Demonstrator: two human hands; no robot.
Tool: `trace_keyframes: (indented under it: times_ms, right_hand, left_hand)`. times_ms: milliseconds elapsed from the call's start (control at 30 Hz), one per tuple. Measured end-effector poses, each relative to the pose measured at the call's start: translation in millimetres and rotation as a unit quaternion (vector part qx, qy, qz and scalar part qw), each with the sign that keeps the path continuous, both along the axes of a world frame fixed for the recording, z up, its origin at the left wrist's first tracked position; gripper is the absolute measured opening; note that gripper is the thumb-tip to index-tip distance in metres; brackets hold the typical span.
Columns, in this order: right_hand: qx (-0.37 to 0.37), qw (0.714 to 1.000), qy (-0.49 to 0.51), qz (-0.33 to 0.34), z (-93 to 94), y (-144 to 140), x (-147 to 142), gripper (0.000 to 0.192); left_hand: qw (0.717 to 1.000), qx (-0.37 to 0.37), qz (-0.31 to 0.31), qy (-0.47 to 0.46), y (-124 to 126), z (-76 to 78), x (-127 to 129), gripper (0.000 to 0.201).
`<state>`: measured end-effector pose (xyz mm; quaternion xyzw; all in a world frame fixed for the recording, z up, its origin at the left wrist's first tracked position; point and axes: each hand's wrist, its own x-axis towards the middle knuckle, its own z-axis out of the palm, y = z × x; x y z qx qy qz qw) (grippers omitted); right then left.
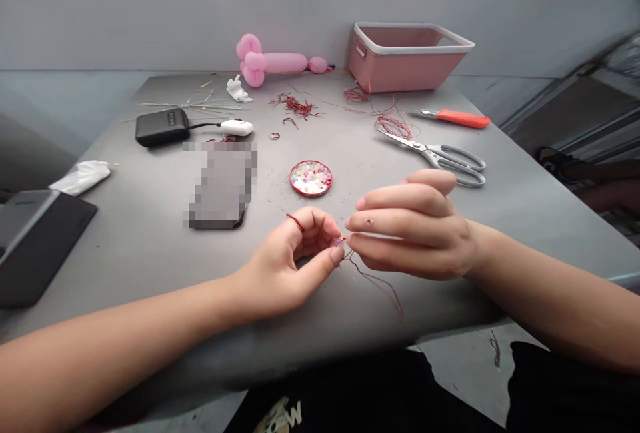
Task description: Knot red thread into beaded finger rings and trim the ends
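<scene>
My left hand (293,256) and my right hand (413,230) meet fingertip to fingertip over the near edge of the grey table (150,220). Between them they pinch a thin red thread (373,280) with a tiny bead (339,242) at the pinch point. The thread's loose ends trail down and right toward the table edge. A loop of red thread sits around my left index finger. Just beyond the hands lies a small round red lid (311,177) holding several pale beads.
Scissors (440,155) and an orange-handled tool (457,117) lie at the right, near red thread scraps (395,125). A pink basket (405,55) and pink balloon (275,62) stand at the back. A phone (220,186), power bank (161,126) and dark tablet (35,240) lie left.
</scene>
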<state>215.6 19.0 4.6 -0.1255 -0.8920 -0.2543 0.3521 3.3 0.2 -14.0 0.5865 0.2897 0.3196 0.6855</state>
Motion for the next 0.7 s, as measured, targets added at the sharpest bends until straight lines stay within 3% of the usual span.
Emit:
trace_keyframes:
  times_ms: [167,300,400,700]
  right_hand:
    - [-0.173,0.98,0.079,-0.057,-5.7,-3.2,-9.5,0.013]
    - [-0.093,0.995,-0.026,-0.019,-2.0,-2.0,-4.7,0.011]
    - [-0.065,0.991,-0.118,-0.015,2.2,-2.2,0.3,0.017]
    - [-0.064,0.995,-0.073,-0.022,-12.3,-0.9,-6.0,0.013]
  left_hand:
    - [0.998,0.035,0.032,0.034,-1.7,-1.3,1.0,0.008]
    - [0.996,0.031,0.044,0.073,0.1,-1.4,1.9,0.01]
    - [0.994,0.05,0.037,0.086,1.0,-0.7,1.9,0.008]
    - [0.988,0.107,0.039,0.099,2.0,-4.9,-0.5,0.005]
